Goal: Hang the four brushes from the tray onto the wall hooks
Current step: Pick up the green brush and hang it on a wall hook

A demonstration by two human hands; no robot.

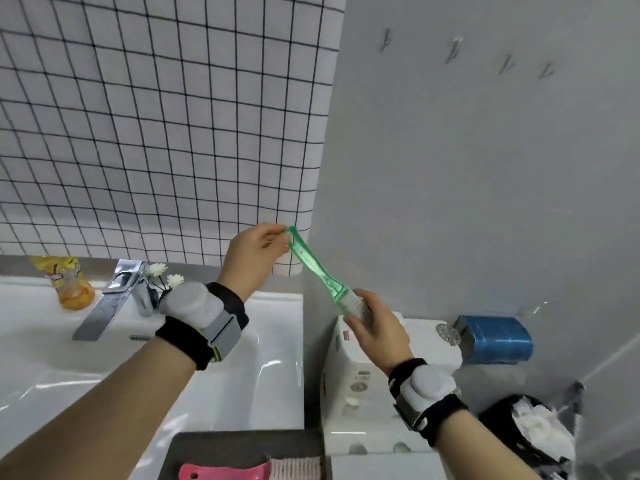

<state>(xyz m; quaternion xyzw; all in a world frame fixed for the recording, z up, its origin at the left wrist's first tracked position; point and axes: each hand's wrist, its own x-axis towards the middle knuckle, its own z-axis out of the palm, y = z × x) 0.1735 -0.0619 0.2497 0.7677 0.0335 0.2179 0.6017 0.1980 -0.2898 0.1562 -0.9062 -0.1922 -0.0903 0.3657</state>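
Observation:
I hold a green translucent brush point(311, 268) in the air between both hands. My left hand point(252, 254) pinches the looped tip of its handle. My right hand point(375, 323) grips its white bristle head. A pink brush point(249, 471) lies in the grey tray point(207, 445) at the bottom edge. Several metal wall hooks point(453, 48) stand in a row, bare, high on the grey wall at the upper right.
A white sink point(104, 358) with a chrome tap point(110, 299) lies to the left, with an orange bottle point(71, 282) and small flowers point(162, 275) behind it. A toilet tank point(374, 393), a blue paper holder point(495, 339) and a black bin point(530, 434) are to the right.

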